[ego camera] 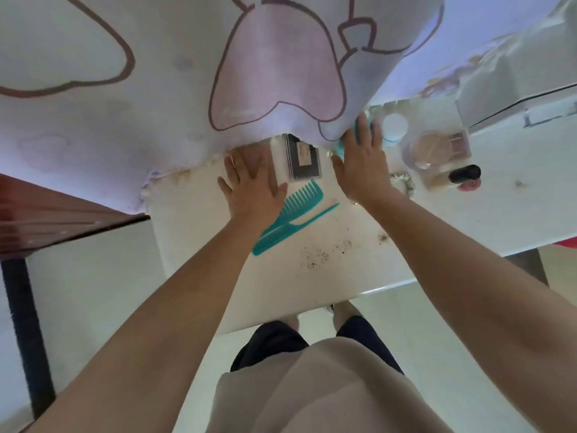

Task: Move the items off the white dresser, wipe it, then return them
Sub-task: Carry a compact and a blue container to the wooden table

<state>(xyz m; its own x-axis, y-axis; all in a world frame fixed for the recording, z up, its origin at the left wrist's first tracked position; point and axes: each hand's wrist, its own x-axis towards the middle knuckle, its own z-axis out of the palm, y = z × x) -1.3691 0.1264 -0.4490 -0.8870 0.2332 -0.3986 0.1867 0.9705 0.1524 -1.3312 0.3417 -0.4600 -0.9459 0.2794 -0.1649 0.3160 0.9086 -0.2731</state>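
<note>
The white dresser (312, 276) has dirt specks on its top. My left hand (251, 182) lies flat with straight fingers, left of a dark rectangular case (304, 159). My right hand (362, 160) reaches forward with straight fingers over a teal item (338, 146) that is mostly hidden under it and the curtain. A teal wide-tooth comb (301, 201) and a teal tail comb (290, 231) lie between my arms. To the right stand a white round jar (395, 126), a clear powder compact (429, 150), a black-capped bottle (462, 175) and a scrunchie (404, 181).
A white curtain with pink outlined shapes (156, 89) hangs over the dresser's far edge. A dark wooden table (46, 220) stands to the left. A mirror or glass panel (515, 82) rises at the right rear. Pale floor tiles lie below.
</note>
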